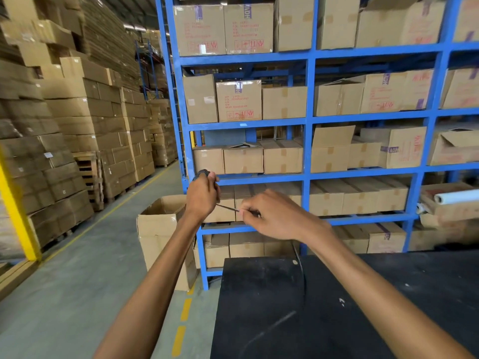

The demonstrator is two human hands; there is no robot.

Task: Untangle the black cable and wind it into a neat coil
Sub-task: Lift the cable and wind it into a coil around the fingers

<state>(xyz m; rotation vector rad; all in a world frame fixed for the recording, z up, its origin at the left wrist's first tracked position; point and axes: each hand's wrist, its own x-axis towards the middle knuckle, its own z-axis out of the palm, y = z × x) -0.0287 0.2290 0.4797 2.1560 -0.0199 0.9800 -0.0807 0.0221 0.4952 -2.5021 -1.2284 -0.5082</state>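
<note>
My left hand [202,194] is raised in front of the shelving and closed around wound loops of the black cable [228,208]; a dark bundle pokes out above its fingers. A short taut length of the cable runs from that hand to my right hand [272,216], which pinches it between thumb and fingers. From under my right hand the cable drops down onto the black table [363,307] and trails across it toward the near left, faint against the dark surface.
Blue metal shelving [308,151] packed with cardboard boxes stands right behind the table. An open cardboard box [160,229] sits on the floor at the left of the shelving. Stacked boxes on pallets line the aisle at left, beside a yellow post [18,208].
</note>
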